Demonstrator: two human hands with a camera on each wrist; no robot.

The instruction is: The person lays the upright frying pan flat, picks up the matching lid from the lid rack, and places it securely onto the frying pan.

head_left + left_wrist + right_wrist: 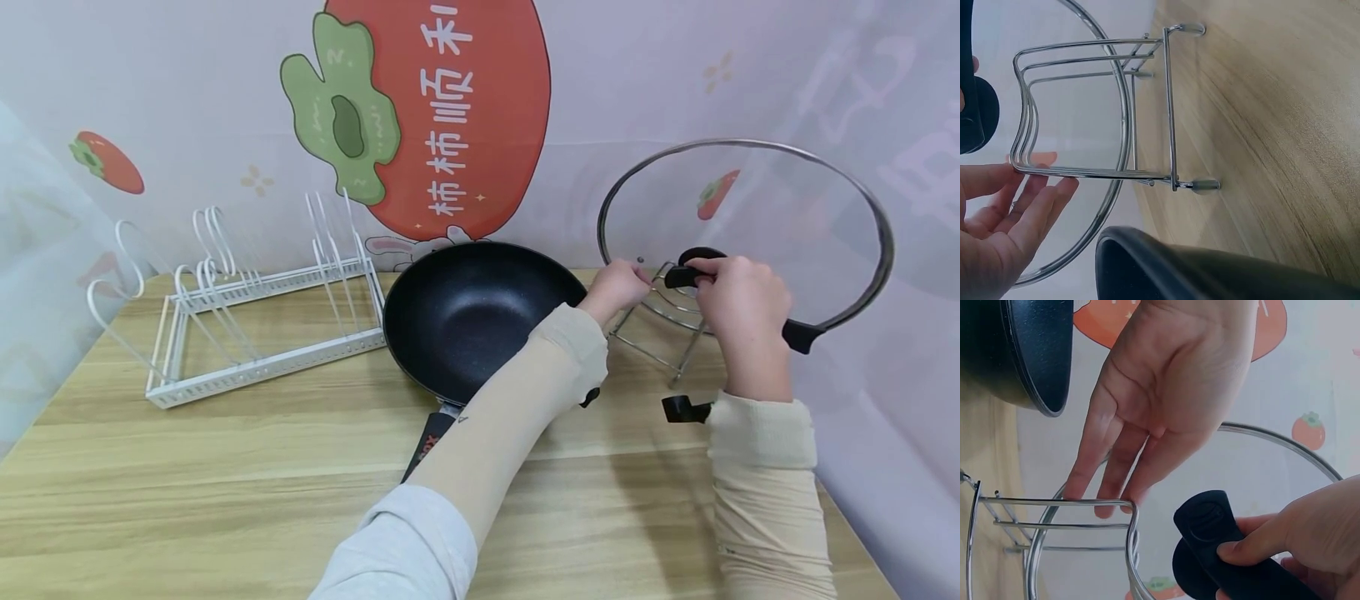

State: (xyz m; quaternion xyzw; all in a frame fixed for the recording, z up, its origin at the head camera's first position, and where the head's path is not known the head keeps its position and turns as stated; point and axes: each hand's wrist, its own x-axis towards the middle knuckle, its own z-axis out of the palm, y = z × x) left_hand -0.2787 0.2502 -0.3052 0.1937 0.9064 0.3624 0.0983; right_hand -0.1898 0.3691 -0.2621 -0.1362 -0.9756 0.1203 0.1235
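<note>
A large glass lid with a steel rim (885, 242) stands nearly upright at the right, its rim passing behind the wire rack. My right hand (746, 312) grips the lid's black handle (1210, 544), the thumb lying on it in the right wrist view. The small metal wire rack (1169, 112) stands on the table. At its left upper edge is my left hand (617, 290), whose fingertips (1066, 186) hold the bent wires. In the right wrist view the left hand (1160, 381) reaches down to these wires with its fingers extended.
A black frying pan (480, 325) rests on the wooden table (225, 500) left of the wire rack, its handle (431, 442) towards me beneath my left forearm. A white dish rack (277, 358) stands further left. A printed cloth (615, 75) hangs behind.
</note>
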